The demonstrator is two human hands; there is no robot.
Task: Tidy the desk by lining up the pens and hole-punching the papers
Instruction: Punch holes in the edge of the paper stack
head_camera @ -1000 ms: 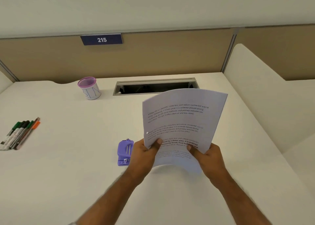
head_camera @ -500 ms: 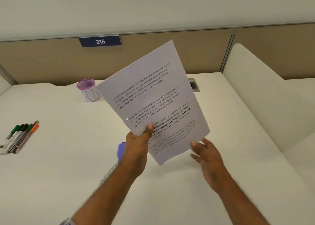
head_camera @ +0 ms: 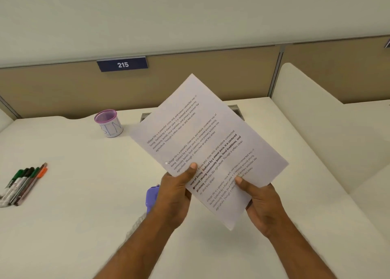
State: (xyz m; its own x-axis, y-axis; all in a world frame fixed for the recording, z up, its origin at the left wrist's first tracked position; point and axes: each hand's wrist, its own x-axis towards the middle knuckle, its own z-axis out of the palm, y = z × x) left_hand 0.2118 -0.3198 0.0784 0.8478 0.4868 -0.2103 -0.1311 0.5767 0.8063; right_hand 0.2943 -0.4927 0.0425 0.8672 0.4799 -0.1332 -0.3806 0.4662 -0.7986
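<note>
Two hands hold the papers (head_camera: 207, 143) up above the desk (head_camera: 73, 194), tilted. The left hand (head_camera: 176, 191) and right hand (head_camera: 260, 202) both pinch the bottom edges with thumbs on top. The pens (head_camera: 23, 184) lie side by side far left.

Desk: cream-white laminate desktop (head_camera: 73, 226), recessed grey metal cable slot (head_camera: 236, 108) at far edge.
Far wall: tan fabric partition panel (head_camera: 52, 88), navy rectangular number plate (head_camera: 122, 64) reading 215.
Right: cream rounded side divider (head_camera: 312, 118).
</note>
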